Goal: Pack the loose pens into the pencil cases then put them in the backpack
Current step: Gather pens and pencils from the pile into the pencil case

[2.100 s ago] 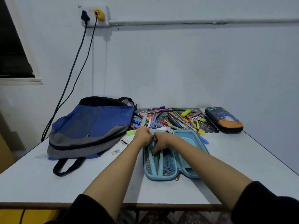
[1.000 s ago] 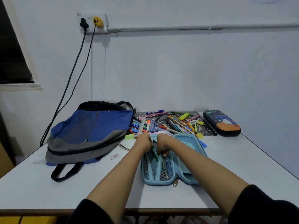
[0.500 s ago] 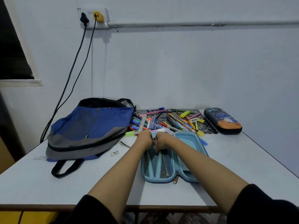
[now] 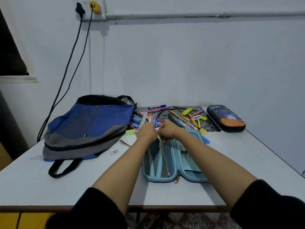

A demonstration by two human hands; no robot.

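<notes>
Head view, packing stage. My read starts at the fingers [image 4: 165,140] of the right hand [image 4: 168,130]: they are curled down over the far end of the open blue pencil case [image 4: 158,178], and I cannot tell whether they pinch anything. The left hand [image 4: 146,133] sits just beside it, almost touching, with its fingers tucked under and out of sight (so its grip is likewise unreadable).

Below the knuckles, a thin pencil [image 4: 165,160] lies in the case's mesh pocket [image 4: 170,156], running near to far along the case.

The relation that matters is that the loose pens [image 4: 178,118] lie just beyond both hands, on the far side, spread over a dark mat [image 4: 212,125]. Most have their long axes roughly near to far, much like the case. I judge the left hand nearer the markers at the left of the heap and the right hand nearer the fanned pencils.

Further out, the backpack [image 4: 92,128] lies flat at the left, and a second, closed pencil case [image 4: 226,119] sits at the far right of the table [image 4: 82,187].
</notes>
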